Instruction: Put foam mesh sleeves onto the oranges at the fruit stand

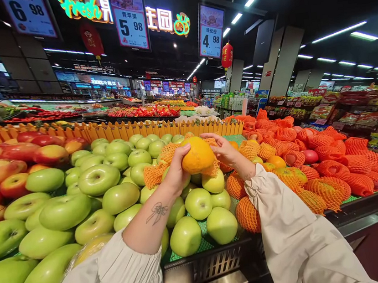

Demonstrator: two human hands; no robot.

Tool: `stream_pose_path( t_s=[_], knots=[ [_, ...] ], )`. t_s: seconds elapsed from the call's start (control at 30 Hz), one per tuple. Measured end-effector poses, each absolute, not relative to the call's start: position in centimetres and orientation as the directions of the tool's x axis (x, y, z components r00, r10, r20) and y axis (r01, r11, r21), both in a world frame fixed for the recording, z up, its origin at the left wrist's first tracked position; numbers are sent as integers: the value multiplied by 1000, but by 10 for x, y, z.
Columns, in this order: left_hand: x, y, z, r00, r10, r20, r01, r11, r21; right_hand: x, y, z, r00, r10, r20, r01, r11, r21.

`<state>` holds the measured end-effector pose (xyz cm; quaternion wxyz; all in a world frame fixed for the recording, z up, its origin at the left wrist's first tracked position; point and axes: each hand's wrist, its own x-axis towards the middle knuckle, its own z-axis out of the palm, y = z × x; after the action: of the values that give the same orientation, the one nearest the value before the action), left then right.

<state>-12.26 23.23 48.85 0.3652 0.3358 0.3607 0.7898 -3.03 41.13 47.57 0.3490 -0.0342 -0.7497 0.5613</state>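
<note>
My left hand (177, 166) is wrapped round the left side of an orange (197, 155), its thumb on top of the peel. On the other side, my right hand (225, 150) has its fingers curled at the orange's right edge; part of them is hidden behind the fruit. Orange foam netting (157, 175) shows to the left of my left hand, and a bit more hangs under the orange. Below both hands lie green apples (198, 203), with net-wrapped fruit (248, 214) just to their right.
Red apples (1, 171) are piled at the far left. Fruit in red foam nets (332, 167) fills the right side. A low orange picket fence (129, 130) runs behind the display. A black slatted crate edge (218, 264) is in front. Price signs (129, 18) hang overhead.
</note>
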Motion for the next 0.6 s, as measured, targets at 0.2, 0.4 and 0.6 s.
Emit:
stream_pose_path(
  t_s=[0.2, 0.4, 0.6],
  knots=[
    [-133, 236, 482, -641, 687, 341, -268, -617, 740, -32, 413, 476, -699, 598, 393, -324, 225, -919],
    [-133, 234, 477, -569, 687, 452, 51, -519, 853, -31, 404, 481, -781, 538, 317, -320, 92, -943],
    [-133, 235, 477, -579, 676, 456, 47, -530, 847, -33, 400, 477, -802, 521, 292, -281, 102, -954]
  ],
)
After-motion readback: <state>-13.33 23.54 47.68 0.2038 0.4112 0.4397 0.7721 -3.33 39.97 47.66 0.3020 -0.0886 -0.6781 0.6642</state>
